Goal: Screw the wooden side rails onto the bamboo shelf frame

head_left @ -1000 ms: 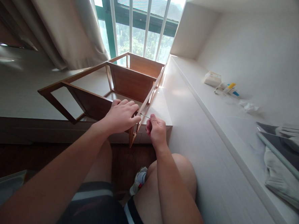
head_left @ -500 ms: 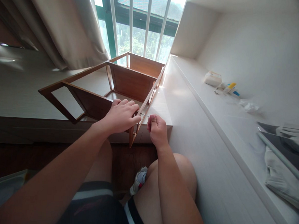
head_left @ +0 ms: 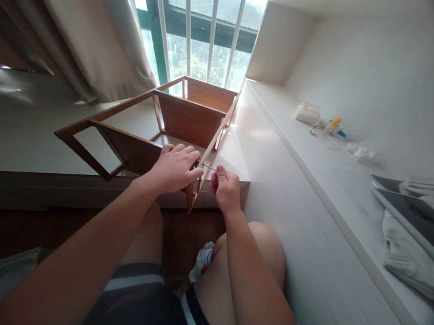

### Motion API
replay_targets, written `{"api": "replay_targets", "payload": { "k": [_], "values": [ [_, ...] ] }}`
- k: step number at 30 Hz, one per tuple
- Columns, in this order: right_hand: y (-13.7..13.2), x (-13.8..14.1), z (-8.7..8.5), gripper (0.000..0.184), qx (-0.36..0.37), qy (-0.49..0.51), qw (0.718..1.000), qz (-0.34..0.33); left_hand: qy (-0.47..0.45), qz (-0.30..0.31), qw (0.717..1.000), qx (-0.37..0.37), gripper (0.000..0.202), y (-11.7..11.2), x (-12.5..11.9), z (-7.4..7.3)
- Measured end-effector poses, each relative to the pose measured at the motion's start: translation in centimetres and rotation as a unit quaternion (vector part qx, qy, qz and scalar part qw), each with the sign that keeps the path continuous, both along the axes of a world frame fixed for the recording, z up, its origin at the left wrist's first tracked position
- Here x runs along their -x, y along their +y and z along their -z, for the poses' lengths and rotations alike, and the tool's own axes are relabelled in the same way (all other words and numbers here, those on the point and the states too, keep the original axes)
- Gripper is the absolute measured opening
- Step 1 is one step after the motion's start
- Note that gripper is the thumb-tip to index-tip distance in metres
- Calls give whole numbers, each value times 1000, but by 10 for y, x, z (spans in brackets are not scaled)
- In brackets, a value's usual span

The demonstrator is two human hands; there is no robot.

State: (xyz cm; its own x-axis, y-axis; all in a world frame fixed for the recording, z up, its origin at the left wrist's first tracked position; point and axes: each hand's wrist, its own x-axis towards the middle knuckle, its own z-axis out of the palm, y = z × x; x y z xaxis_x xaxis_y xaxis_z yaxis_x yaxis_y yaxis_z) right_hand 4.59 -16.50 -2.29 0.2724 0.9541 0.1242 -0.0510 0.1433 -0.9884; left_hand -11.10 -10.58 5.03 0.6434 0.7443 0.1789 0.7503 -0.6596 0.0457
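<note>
A brown wooden shelf rack (head_left: 192,121) with several panels lies on its side on the pale window ledge. Near its close end, my left hand (head_left: 176,167) is wrapped over the edge of a panel beside the right-hand rail; the undersides of the fingers are hidden. My right hand (head_left: 225,188) is closed round a thin metal driver (head_left: 210,168), just right of that rail. The driver's slim shaft points left, and its tip meets the rail near my left thumb. Its handle end is hidden in my fist, so I cannot tell its exact kind.
A white cabinet (head_left: 276,151) runs along the right, bearing a tissue pack (head_left: 307,112), a yellow-and-blue item (head_left: 333,125), crumpled plastic (head_left: 360,151) and grey cloth (head_left: 410,253). The barred window (head_left: 200,44) is behind the rack, a beige curtain (head_left: 95,42) at left. My knees are below.
My right hand has shifted slightly left and turned a little around the driver. My left hand stays in place on the rack. The whole view has moved very slightly.
</note>
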Motion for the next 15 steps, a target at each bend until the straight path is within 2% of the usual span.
{"api": "replay_targets", "payload": {
  "k": [5, 8, 12, 15],
  "values": [
    [1, 3, -1, 52, 33, 94, 995, -16, -2, 3, 1000, -8, 24, 0, 1, 0],
    [2, 3, 0, 52, 38, 112, 993, -29, -4, 3, 1000, -9, 24, 0, 1, 1],
    [3, -1, 1, 51, 50, 85, 994, -51, -7, 4, 1000, -8, 25, 0, 1, 2],
    [2, -7, 1, 51, 15, 1, 999, -37, -8, 4, 1000, -6, 25, 0, 1, 2]
  ]
}}
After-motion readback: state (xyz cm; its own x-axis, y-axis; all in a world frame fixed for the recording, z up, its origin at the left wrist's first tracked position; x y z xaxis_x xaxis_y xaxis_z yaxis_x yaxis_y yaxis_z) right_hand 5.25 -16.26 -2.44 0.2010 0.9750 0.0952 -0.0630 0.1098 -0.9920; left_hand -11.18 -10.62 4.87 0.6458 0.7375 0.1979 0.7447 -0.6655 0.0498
